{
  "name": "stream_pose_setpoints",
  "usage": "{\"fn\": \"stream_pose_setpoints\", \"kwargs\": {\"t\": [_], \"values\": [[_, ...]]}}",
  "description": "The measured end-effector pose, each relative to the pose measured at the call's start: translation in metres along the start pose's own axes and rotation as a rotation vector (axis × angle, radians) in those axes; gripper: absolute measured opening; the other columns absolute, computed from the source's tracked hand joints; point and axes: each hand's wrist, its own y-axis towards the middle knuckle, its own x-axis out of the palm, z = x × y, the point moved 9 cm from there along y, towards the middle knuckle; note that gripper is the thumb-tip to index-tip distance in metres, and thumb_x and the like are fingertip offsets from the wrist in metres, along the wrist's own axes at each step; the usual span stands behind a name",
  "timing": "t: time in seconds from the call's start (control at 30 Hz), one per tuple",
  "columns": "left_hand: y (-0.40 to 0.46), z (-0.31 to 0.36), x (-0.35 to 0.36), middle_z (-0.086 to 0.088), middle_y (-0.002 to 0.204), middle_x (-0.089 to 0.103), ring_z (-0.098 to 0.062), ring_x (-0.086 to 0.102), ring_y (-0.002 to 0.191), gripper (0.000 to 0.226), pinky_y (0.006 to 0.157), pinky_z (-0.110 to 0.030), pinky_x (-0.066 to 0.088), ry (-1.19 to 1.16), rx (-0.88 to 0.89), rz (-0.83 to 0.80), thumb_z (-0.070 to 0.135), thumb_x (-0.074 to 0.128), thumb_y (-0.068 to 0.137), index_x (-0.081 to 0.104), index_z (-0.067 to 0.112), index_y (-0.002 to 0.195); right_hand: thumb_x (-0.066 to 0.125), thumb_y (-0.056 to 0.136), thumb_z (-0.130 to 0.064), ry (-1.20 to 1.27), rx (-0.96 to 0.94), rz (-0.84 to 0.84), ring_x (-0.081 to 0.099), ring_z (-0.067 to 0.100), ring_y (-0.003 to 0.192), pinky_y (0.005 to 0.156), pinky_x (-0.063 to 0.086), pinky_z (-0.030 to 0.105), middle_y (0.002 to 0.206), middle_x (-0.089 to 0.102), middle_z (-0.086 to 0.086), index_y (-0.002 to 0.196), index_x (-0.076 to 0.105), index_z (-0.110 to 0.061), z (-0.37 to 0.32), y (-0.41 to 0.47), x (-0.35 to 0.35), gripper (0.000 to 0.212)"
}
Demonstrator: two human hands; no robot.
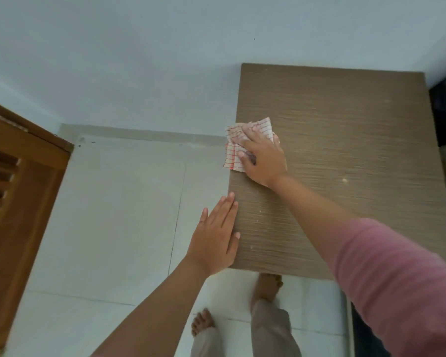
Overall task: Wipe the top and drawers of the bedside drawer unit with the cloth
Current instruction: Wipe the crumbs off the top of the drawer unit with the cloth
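The right hand (264, 158) reaches far, palm down, fingers apparently spread flat on the cloth (232, 141); the left hand (214, 235) lies nearer, flat, fingers straight together.

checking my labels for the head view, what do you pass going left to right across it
wooden door → left hand → right hand on the cloth → pink sleeve

White red-checked cloth (232, 153), crumpled, lying at left edge of brown wood-grain bedside drawer unit top (345, 140), partly overhanging.
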Motion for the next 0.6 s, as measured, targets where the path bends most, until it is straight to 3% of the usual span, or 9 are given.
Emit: {"fn": "stream_pose_setpoints", "kwargs": {"t": [0.33, 0.6], "values": [[-0.044, -0.009, 0.014, 0.001, 0.156, 0.003, -0.011, -0.002, 0.141, 0.064, 0.11, -0.041, 0.004, -0.019, 0.109, 0.0, 0.031, 0.027, 0.086, 0.012, 0.013, 0.145, 0.048, 0.093, -0.032, 0.053, 0.098, 0.107, 0.023, 0.012, 0.143, 0.113, 0.008, 0.052, 0.152, 0.033, -0.008, 0.127, 0.055, -0.033, -0.024, -0.073, 0.014, 0.035], [-0.052, -0.013, 0.013, 0.0, 0.155, 0.005, -0.013, -0.001, 0.142, 0.063, 0.112, -0.046, 0.0, -0.152, 0.073, 0.003, 0.027, 0.045, 0.092, 0.014, 0.013, 0.145, 0.048, 0.094, -0.031, 0.048, 0.117, 0.122, 0.024, 0.014, 0.142, 0.113, 0.007, 0.053, 0.151, 0.034, -0.007, 0.124, 0.058, -0.029, -0.033, -0.129, 0.023, 0.032]]}}
